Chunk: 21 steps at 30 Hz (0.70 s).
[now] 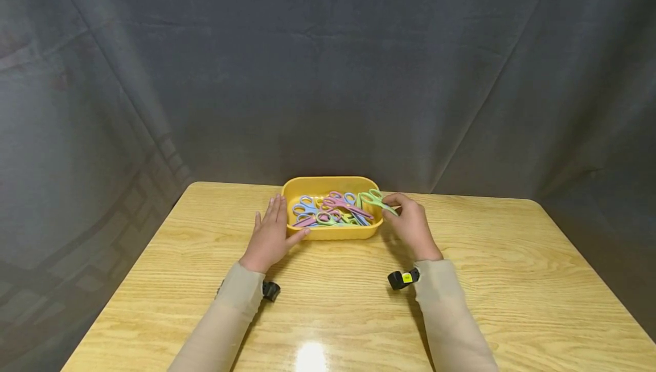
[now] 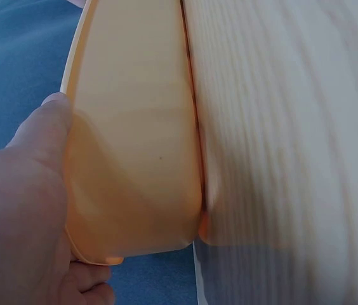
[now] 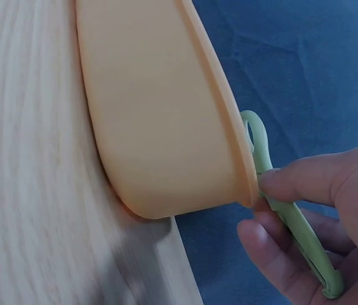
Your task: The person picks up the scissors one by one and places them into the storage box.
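Observation:
A yellow plastic bin (image 1: 335, 234) stands near the table's back edge with several pastel scissors inside. My left hand (image 1: 269, 237) rests on its left end, fingers straight along the side and thumb on the front rim; the left wrist view shows that thumb (image 2: 46, 124) against the rim. At the bin's right end, my right hand (image 1: 411, 225) pinches a pair of light green scissors (image 1: 375, 198), their handle loops over the bin. In the right wrist view the green scissors (image 3: 303, 235) slant across the fingers, beside the rim.
Inside the bin lie pink scissors (image 1: 348, 207), blue scissors (image 1: 305, 207) and other green and yellow ones, overlapping. The wooden table (image 1: 333, 292) extends in front and to both sides. A dark grey curtain (image 1: 328, 104) hangs behind it.

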Each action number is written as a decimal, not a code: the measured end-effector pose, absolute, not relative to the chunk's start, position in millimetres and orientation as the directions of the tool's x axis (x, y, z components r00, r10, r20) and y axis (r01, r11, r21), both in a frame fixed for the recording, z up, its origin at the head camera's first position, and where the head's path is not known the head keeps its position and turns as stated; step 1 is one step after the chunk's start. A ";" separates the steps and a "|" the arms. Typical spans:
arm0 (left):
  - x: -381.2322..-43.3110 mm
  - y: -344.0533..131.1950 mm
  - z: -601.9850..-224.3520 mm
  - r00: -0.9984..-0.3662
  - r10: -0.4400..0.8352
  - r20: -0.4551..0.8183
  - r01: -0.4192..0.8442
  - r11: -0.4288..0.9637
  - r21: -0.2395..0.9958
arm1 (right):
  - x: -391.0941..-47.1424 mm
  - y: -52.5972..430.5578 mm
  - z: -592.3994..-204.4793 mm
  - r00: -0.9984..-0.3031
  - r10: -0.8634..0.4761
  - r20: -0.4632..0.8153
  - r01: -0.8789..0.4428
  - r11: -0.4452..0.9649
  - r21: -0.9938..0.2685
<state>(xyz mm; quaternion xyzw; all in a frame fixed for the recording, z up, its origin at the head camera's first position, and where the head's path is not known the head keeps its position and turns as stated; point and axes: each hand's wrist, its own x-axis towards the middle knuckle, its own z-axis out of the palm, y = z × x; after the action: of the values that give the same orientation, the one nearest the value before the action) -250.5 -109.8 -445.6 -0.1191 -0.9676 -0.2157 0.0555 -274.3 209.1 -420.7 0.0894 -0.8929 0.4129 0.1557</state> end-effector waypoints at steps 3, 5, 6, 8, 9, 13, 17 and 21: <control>-250.7 -109.4 -445.0 -0.966 0.205 0.156 0.252 0.877 0.408 | -274.4 208.2 -421.2 -0.936 -0.035 0.350 -0.286 0.655 -0.700; -250.6 -109.2 -444.5 -0.967 0.206 0.151 0.251 0.878 0.409 | -274.1 207.6 -420.9 -0.937 -0.033 0.348 -0.284 0.653 -0.702; -250.7 -109.2 -444.4 -0.967 0.205 0.148 0.249 0.878 0.409 | -274.1 207.3 -420.8 -0.937 -0.032 0.348 -0.283 0.653 -0.703; -250.7 -109.5 -444.1 -0.968 0.206 0.143 0.248 0.879 0.408 | -274.1 206.7 -420.8 -0.937 -0.032 0.349 -0.284 0.652 -0.703; -250.7 -109.7 -444.2 -0.968 0.206 0.142 0.247 0.880 0.405 | -274.2 206.3 -420.8 -0.936 -0.033 0.350 -0.286 0.651 -0.703; -250.8 -110.5 -444.8 -0.968 0.208 0.142 0.248 0.881 0.402 | -274.0 203.7 -420.6 -0.933 -0.044 0.358 -0.298 0.652 -0.697; -250.6 -110.7 -444.6 -0.969 0.206 0.138 0.245 0.880 0.407 | -272.9 199.9 -420.0 -0.931 -0.062 0.359 -0.309 0.656 -0.689; -250.2 -110.7 -444.6 -0.969 0.208 0.136 0.246 0.880 0.407 | -271.0 195.7 -418.9 -0.929 -0.067 0.364 -0.314 0.666 -0.677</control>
<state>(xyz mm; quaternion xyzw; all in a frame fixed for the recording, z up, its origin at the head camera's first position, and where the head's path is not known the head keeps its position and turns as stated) -250.2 -110.7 -444.6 -0.1173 -0.9684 -0.2155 0.0440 -271.0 195.7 -418.9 0.1058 -0.8991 0.3949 0.1561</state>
